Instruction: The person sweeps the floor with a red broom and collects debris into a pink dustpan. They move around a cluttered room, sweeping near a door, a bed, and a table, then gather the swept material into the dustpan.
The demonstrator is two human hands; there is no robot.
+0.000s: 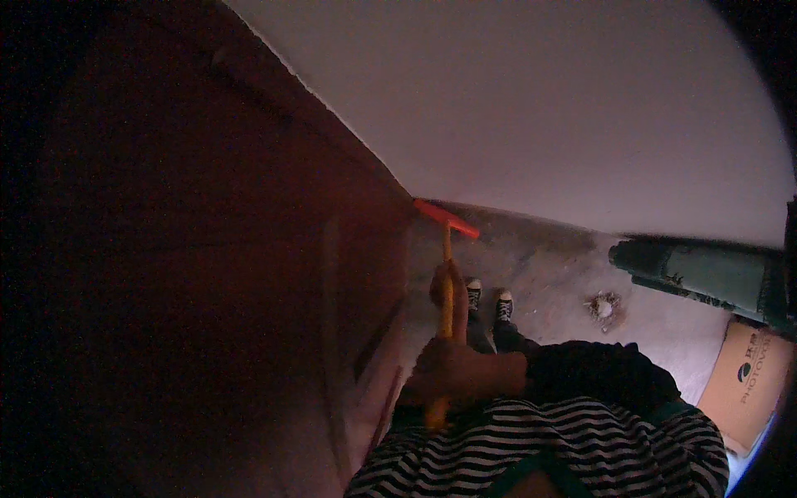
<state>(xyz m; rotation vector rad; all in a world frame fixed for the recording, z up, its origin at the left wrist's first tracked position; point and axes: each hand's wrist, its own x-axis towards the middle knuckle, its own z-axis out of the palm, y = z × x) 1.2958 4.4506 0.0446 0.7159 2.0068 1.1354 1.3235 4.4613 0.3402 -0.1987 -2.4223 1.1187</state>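
Both of my hands grip the yellow handle (447,249) of what looks like a broom with a narrow orange-red head (447,218). My right hand (436,367) is higher up the handle, close to my striped shirt (560,429). Further down, my left hand (447,289) wraps the shaft; its forearm is mostly hidden behind the right hand. The head lies slanted low in the corner, its left end by the foot of the dark reddish surface and the pale wall. Its underside is out of sight. Dim light blurs both hands.
A large dark reddish panel (218,249) rises along the left. Ahead stands a pale wall (529,106). On the dusty floor (542,267) lies a small debris heap (604,305), right of my sneakers (503,305). A rolled green mat (716,274) and a printed cardboard box (741,386) are rightward.
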